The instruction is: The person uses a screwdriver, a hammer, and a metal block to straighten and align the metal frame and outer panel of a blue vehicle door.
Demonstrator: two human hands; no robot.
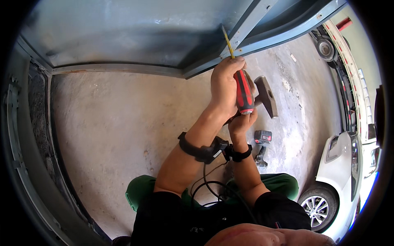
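Your left hand (224, 84) grips screwdriver (245, 91), tip toward 11 o'clock beside bar (251, 23); right hand (241, 125) grips hammer (266, 97). Glancing blow could bruise left hand.

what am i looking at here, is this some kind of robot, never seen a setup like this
No robot: a person works bare-handed, and each "grip" here is simply a hand. There is one picture, taken by a wide fisheye camera worn on the head, looking down, so straight edges bend.

The left grip holds a red-and-black screwdriver with a yellow shaft, pointing at a blue-grey metal panel; I can't tell if its tip touches. The right grip holds a hammer, its head beside the screwdriver's handle. A cordless power tool lies on the concrete floor. A pale car stands at right.
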